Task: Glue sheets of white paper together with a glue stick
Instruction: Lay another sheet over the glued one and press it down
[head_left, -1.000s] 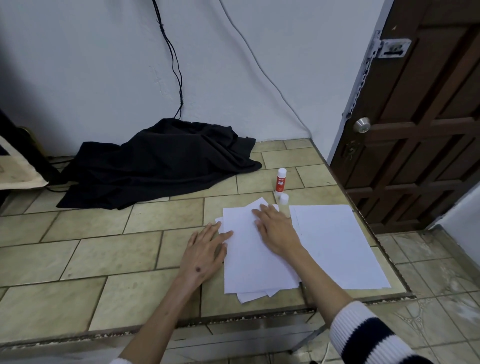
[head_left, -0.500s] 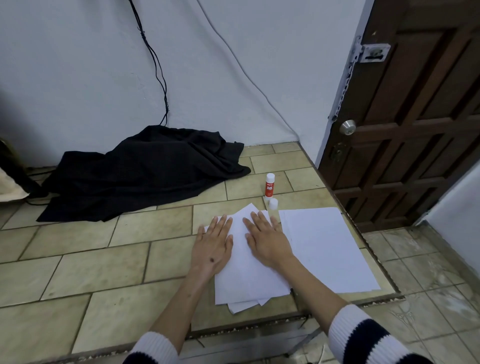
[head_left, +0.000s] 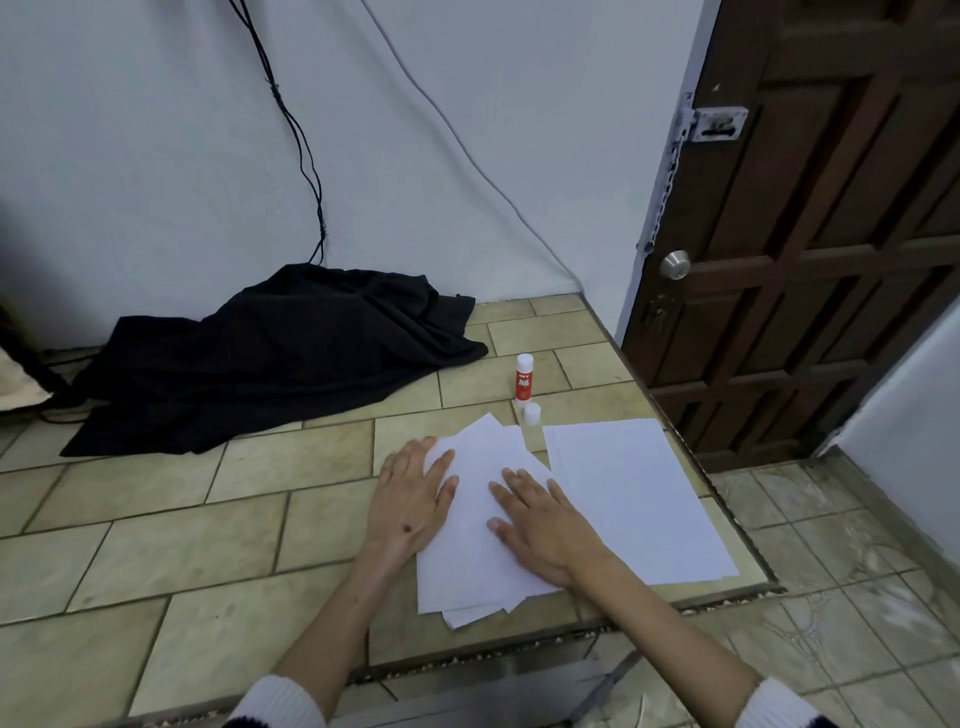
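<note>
White paper stack (head_left: 478, 525) lying under both flat hands; left hand (head_left: 410, 499) and right hand (head_left: 545, 525) pressing, fingers straight. Glue stick (head_left: 523, 377) standing upright at 12 o'clock, right hand nearer.

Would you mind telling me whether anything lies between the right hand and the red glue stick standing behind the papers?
Only one small thing: the second glue stick with a clear body stands just in front of the red glue stick, roughly between it and the right hand, which presses flat on the glued sheets.
</note>
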